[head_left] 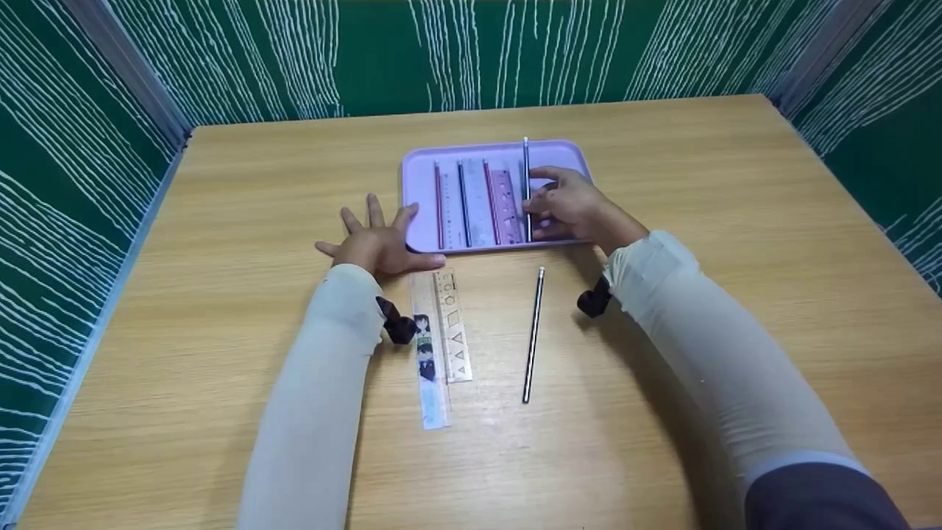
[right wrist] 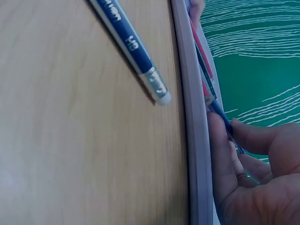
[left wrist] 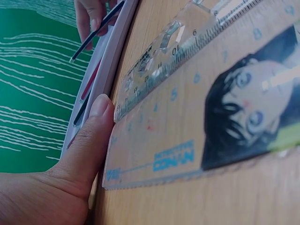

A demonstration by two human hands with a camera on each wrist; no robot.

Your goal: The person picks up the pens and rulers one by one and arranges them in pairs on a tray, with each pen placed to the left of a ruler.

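Dk blue pencil (head_left: 527, 188) is over the R part of the lilac tray (head_left: 559, 153), pinched btwn thumb & fingers of the R hand (head_left: 572, 205); its far end pokes past the tray's far rim. Can't tell if it touches the tray floor. Just L of it, pink ruler (head_left: 505, 206) lies in the tray, then, going L: red pencil (head_left: 491, 202), pale ruler (head_left: 480, 206), second dk pencil (head_left: 464, 202), clear ruler (head_left: 452, 213), second red pencil (head_left: 439, 206), all approx. parallel.

L hand (head_left: 379, 246) is flat-ish w/ fingers spread, at tray's near L corner; index touches the L rim, thumb lies along the near side.

Nearer the person, on the wood table (head_left: 257, 294): cartoon ruler (head_left: 427, 361) & stencil ruler (head_left: 452, 324) side by side, far ends close to L thumb; contact unclear. Loose pencil (head_left: 533, 335) lies well to their R, white eraser end toward tray, "HB" legible in R wrist view.

Both forearms in pale sleeves (head_left: 309, 412), w/ a small blk device (head_left: 595, 297) at each wrist. Green wall w/ white streaks (head_left: 383, 59) behind.
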